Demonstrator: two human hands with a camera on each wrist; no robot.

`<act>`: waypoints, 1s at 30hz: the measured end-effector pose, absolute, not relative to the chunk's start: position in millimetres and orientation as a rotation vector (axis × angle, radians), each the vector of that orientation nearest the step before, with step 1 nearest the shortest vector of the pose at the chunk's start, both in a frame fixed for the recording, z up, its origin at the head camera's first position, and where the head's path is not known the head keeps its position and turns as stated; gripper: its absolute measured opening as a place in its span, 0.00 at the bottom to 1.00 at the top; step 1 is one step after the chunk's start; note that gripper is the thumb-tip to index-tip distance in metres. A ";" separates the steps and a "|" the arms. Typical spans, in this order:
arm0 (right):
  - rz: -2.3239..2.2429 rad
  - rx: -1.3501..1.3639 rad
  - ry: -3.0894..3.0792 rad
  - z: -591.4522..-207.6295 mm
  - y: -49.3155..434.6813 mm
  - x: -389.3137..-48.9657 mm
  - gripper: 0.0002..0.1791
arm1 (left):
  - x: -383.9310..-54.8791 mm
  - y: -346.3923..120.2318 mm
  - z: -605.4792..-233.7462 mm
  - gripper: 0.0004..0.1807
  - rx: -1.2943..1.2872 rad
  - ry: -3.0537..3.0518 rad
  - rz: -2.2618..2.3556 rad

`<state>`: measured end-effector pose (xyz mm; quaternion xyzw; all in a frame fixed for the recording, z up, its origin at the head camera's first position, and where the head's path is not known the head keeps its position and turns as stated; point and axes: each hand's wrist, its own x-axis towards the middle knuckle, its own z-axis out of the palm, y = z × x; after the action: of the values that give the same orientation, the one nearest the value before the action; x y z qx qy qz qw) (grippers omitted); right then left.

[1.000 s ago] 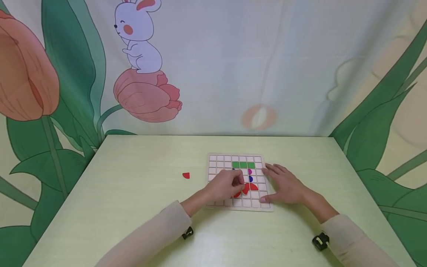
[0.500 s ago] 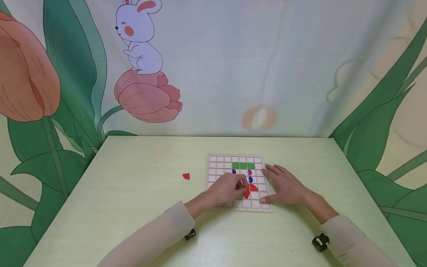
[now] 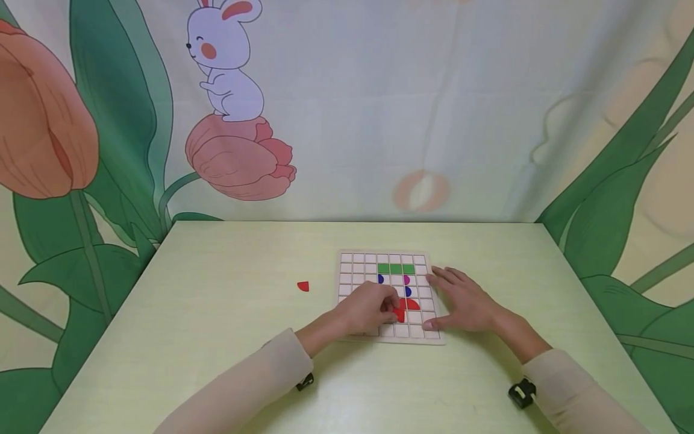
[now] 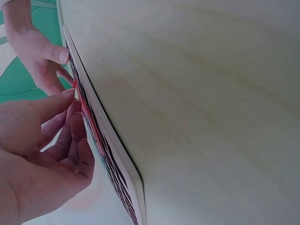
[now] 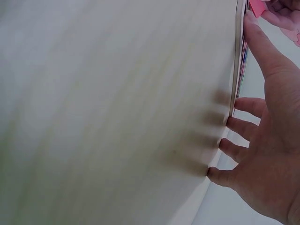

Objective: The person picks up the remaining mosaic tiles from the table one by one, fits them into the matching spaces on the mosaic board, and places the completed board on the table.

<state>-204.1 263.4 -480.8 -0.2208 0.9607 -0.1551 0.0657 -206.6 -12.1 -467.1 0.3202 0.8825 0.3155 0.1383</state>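
Note:
My left hand (image 3: 368,307) is over a white gridded board (image 3: 358,258), pinching a small red piece (image 3: 400,315) between thumb and fingertips, low over the lower middle squares. In the left wrist view the thumb and fingers meet close to the board's face, with a bit of red at their tips. Another red piece (image 3: 412,304), curved on one side, lies on the board just right of it. My right hand (image 3: 468,299) rests at the board's right edge, fingers spread and thumb on the board's border. My left hand hides part of the board.
Green squares (image 3: 396,269) form a row near the board's top. Below them are blue pieces (image 3: 408,292) and a magenta piece (image 3: 407,280). A loose red quarter-round piece (image 3: 303,286) lies on the table (image 3: 228,289) left of the board. A printed curtain (image 3: 347,120) hangs behind.
My left hand has shifted slightly right and then a little back, and the pinched red piece has turned from slanted to straighter against the squares. My right hand has stayed in place.

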 end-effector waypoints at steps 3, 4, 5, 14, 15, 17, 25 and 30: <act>-0.467 -0.677 2.901 -482.2 265.0 -204.8 0.64 | -207.6 -8.3 -467.6 0.06 0.941 2.552 0.887; -0.468 -0.678 2.901 -483.1 265.3 -204.9 0.64 | -207.8 -7.0 -467.6 0.05 0.940 2.549 0.881; -0.471 -0.680 2.900 -483.8 265.5 -204.8 0.64 | -208.0 -5.9 -467.6 0.05 0.937 2.547 0.873; -0.474 -0.673 2.897 -484.8 266.3 -204.5 0.64 | -211.0 -3.7 -467.0 0.05 0.970 2.585 0.748; -0.474 -0.669 2.897 -484.6 266.3 -204.6 0.64 | -211.6 -3.5 -467.6 0.05 0.984 2.593 0.730; -0.474 -0.668 2.896 -484.6 266.6 -205.1 0.64 | -212.7 -2.9 -468.9 0.07 1.008 2.608 0.699; -0.473 -0.664 2.892 -485.0 266.8 -205.9 0.64 | -211.7 -5.4 -466.7 0.08 1.000 2.637 0.664; -0.466 -0.668 2.896 -484.8 265.9 -206.8 0.64 | -216.5 -21.9 -458.5 0.10 0.956 2.658 0.681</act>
<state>-206.8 265.9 -484.8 -0.2214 0.9605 -0.1546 0.0666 -216.5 -21.9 -458.5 0.3268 0.9084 0.2328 0.1178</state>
